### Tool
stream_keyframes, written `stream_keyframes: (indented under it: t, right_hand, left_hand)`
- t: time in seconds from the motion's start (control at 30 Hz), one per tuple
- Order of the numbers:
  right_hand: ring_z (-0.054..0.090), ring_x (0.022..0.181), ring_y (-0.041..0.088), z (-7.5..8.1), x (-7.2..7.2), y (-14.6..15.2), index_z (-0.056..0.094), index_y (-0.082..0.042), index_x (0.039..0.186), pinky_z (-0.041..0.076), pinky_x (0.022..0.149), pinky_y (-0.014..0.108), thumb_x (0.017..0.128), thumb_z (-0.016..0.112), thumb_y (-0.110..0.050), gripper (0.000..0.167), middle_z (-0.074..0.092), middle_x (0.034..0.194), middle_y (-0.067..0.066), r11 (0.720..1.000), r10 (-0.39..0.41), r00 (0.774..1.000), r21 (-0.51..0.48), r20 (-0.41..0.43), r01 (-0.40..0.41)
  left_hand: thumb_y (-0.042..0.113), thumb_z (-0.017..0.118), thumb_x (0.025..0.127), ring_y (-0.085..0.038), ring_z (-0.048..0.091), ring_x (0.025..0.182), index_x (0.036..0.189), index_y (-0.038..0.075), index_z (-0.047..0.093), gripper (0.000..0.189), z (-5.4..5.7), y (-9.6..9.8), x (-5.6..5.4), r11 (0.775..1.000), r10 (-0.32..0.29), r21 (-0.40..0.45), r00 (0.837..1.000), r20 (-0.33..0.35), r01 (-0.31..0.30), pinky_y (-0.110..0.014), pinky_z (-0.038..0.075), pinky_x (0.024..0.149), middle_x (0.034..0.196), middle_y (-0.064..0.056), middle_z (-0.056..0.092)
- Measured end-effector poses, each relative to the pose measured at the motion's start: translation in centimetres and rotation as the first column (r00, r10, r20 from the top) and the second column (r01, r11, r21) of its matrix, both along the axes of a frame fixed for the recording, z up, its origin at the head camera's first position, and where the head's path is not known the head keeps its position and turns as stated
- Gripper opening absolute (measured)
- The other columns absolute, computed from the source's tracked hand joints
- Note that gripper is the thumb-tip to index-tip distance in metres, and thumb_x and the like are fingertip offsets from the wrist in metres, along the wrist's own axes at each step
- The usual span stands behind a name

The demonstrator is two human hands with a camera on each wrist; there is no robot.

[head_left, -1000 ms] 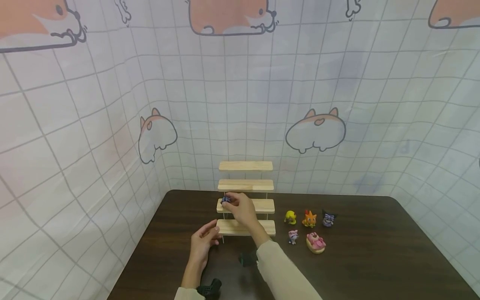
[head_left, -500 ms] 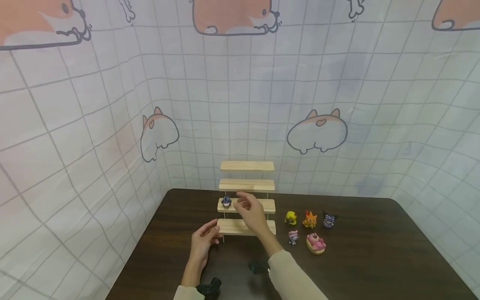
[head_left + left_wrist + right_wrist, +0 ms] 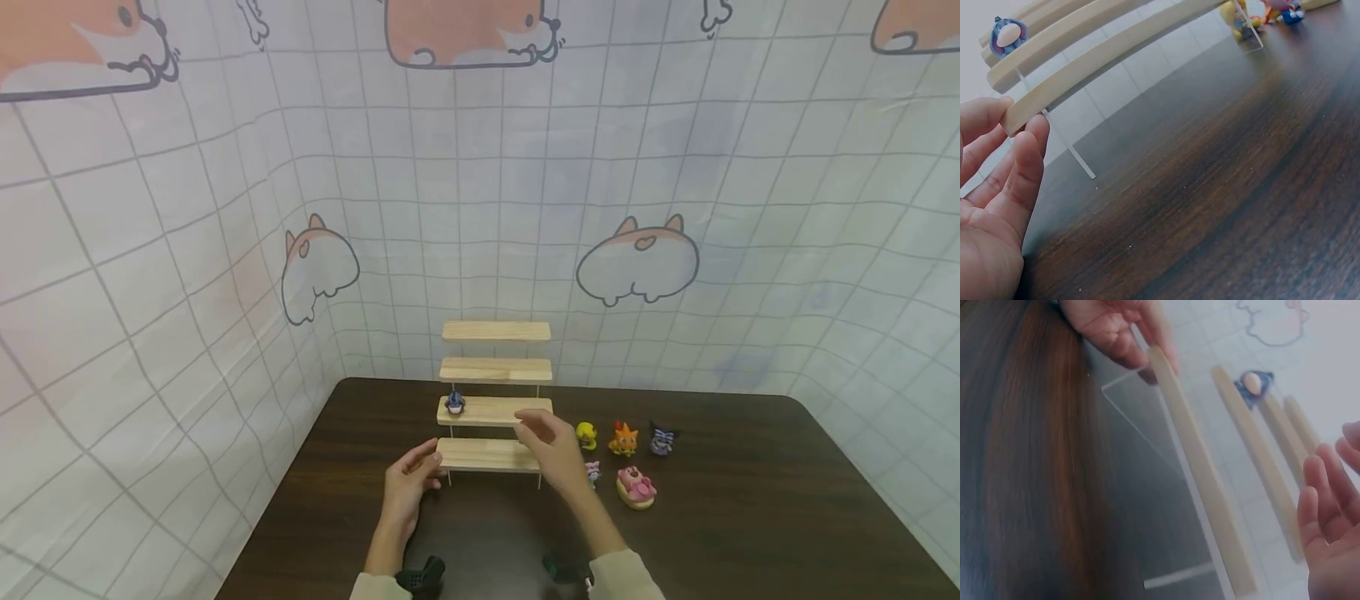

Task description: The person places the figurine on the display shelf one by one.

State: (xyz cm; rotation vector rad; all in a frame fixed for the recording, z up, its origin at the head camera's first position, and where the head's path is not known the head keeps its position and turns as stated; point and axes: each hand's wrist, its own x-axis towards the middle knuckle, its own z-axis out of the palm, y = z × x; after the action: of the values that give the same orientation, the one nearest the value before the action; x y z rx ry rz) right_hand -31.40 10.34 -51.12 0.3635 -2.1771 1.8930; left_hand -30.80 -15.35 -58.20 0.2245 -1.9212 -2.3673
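A four-tier wooden display stand (image 3: 491,455) with clear legs stands on the table. My left hand (image 3: 405,490) grips the left end of its lowest board (image 3: 1079,75), fingers above and below the wood in the left wrist view. A small blue donkey figurine (image 3: 1009,39) sits at the left end of the second board from the bottom (image 3: 498,411). My right hand (image 3: 553,454) is over the right end of the stand, with nothing in its loosely bent fingers (image 3: 1329,487).
Right of the stand are a yellow figurine (image 3: 586,436), an orange one (image 3: 623,439), a dark purple one (image 3: 663,440) and a pink bear (image 3: 636,487). A small pink-and-white figurine (image 3: 593,472) is partly hidden by my right hand. A patterned curtain (image 3: 480,167) surrounds the dark table (image 3: 750,500).
My right hand has let go of the donkey figurine, leaving it on the second board, and moved right toward the stand's right end. My left hand stays on the lowest board.
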Motion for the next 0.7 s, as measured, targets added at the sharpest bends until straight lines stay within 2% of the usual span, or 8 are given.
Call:
stream_keyframes:
  t: [0.27, 0.4, 0.47, 0.63, 0.7]
  right_hand:
    - [0.072, 0.089, 0.014, -1.0, 1.3, 3.5, 0.074, -0.005, 0.113, 0.058, 0.077, 0.022, 0.096, 0.073, -0.014, 0.02, 0.072, 0.11, 0.02, 0.999, -0.039, 0.999, -0.022, 0.0, 0.039]
    - [0.071, 0.087, 0.008, -1.9, 1.7, 5.1, 0.071, 0.003, 0.114, 0.059, 0.077, 0.022, 0.096, 0.071, -0.011, 0.023, 0.073, 0.105, 0.014, 0.998, -0.051, 0.999, -0.032, -0.01, 0.051]
    - [0.07, 0.084, 0.008, -2.2, 1.8, 6.0, 0.07, 0.005, 0.115, 0.059, 0.074, 0.023, 0.097, 0.071, -0.012, 0.025, 0.073, 0.101, 0.01, 0.997, -0.064, 0.998, -0.032, -0.008, 0.064]
    - [0.07, 0.081, 0.011, -2.2, 1.8, 8.1, 0.07, 0.005, 0.117, 0.061, 0.069, 0.029, 0.097, 0.071, -0.014, 0.027, 0.074, 0.1, 0.006, 0.994, -0.104, 0.995, -0.034, 0.001, 0.104]
    - [0.07, 0.083, 0.01, -2.0, 1.7, 8.8, 0.069, 0.004, 0.118, 0.062, 0.072, 0.029, 0.097, 0.071, -0.014, 0.027, 0.074, 0.102, 0.001, 0.992, -0.121, 0.993, -0.024, 0.003, 0.121]
  left_hand:
    - [0.021, 0.076, 0.094, -0.014, 0.072, 0.079, 0.132, 0.001, 0.066, 0.044, -0.2, 0.1, 0.1, 1.0, 0.009, -0.003, 1.0, -0.001, -0.009, -0.024, 0.057, 0.062, 0.095, -0.003, 0.075]
    - [0.02, 0.075, 0.095, -0.014, 0.072, 0.079, 0.133, 0.0, 0.065, 0.044, -0.3, 0.1, 0.2, 1.0, 0.01, -0.012, 1.0, 0.008, -0.01, -0.024, 0.057, 0.062, 0.096, -0.003, 0.075]
    - [0.02, 0.074, 0.095, -0.013, 0.072, 0.079, 0.135, 0.0, 0.064, 0.045, -0.2, 0.1, 0.2, 1.0, 0.008, -0.02, 1.0, 0.003, -0.008, -0.023, 0.057, 0.063, 0.097, -0.003, 0.075]
    - [0.02, 0.073, 0.097, -0.012, 0.071, 0.08, 0.138, 0.001, 0.062, 0.047, 0.1, 0.1, 0.1, 1.0, 0.003, -0.019, 1.0, -0.003, -0.003, -0.023, 0.057, 0.064, 0.1, -0.002, 0.075]
    - [0.019, 0.072, 0.097, -0.012, 0.071, 0.08, 0.139, 0.001, 0.061, 0.047, 0.2, 0.1, 0.2, 1.0, 0.002, -0.017, 1.0, 0.0, -0.002, -0.023, 0.057, 0.064, 0.099, -0.002, 0.075]
